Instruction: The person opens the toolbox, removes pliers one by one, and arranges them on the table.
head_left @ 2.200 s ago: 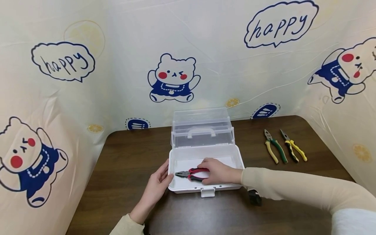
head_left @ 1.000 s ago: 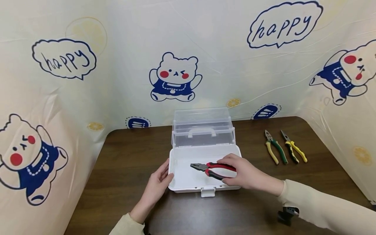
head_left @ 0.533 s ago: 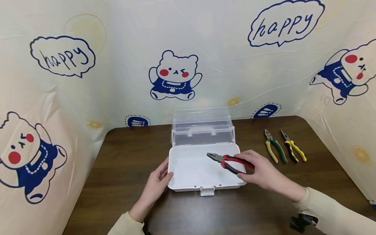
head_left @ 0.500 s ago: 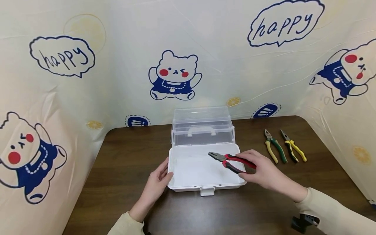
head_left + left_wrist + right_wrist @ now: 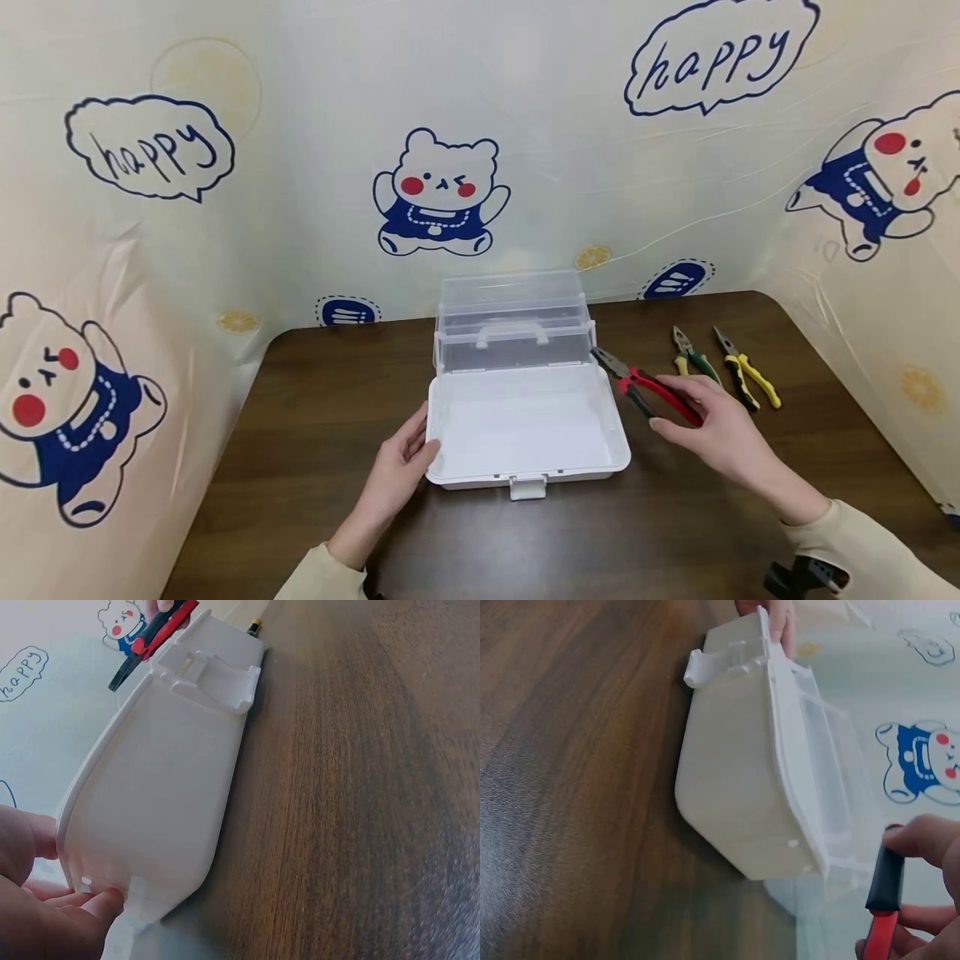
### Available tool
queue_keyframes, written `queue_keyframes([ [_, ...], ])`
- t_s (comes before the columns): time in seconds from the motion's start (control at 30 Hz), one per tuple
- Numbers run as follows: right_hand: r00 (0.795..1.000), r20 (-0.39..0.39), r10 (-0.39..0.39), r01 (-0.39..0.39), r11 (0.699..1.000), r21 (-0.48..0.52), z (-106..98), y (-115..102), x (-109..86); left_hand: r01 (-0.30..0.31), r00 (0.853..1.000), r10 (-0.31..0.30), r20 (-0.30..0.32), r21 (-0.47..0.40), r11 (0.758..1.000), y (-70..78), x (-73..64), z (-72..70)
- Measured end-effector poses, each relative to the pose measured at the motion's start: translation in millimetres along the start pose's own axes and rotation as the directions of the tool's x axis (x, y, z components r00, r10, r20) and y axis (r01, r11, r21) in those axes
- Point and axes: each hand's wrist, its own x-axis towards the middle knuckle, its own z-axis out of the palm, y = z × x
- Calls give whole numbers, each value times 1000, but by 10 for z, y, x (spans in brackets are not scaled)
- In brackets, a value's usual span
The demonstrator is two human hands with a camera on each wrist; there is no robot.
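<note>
A white toolbox point(image 5: 528, 479) with its clear lid point(image 5: 513, 304) raised stands on the table, its inside bare. My left hand point(image 5: 396, 468) holds its left side, thumb at the rim and fingers along the wall, as the left wrist view shows close up on the box point(image 5: 165, 772). Red-and-black combination pliers point(image 5: 628, 382) are in my right hand point(image 5: 716, 423), gripped by the handles. They are off the table at the box's right side, nose pointing toward the back left. In the right wrist view one dark handle end of the pliers point(image 5: 889, 877) shows under the thumb.
Green-and-cream pliers point(image 5: 682, 343) lie at the right, their handles partly hidden behind my right hand. Beside them lie yellow-and-black needle-nose pliers point(image 5: 741, 367). A printed cloth point(image 5: 315, 183) hangs around the back and sides of the brown table point(image 5: 330, 392).
My right hand has lifted the red-and-black pliers out of the toolbox and carried them right, past its right rim. My left hand has stayed on the toolbox's left side.
</note>
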Motion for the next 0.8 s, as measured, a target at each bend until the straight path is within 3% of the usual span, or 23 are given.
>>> queue_keyframes([
  [0.3,981,-56,188,-184,981,66,144,226,115,-2,1000,2,-4,8,1000,-23,6,18],
  [0.53,960,-127,250,-243,968,67,396,454,347,17,1000,-17,3,9,1000,1,5,11],
  [0.8,946,-101,307,-306,952,33,620,638,580,24,1000,-24,5,7,1000,-6,7,4],
])
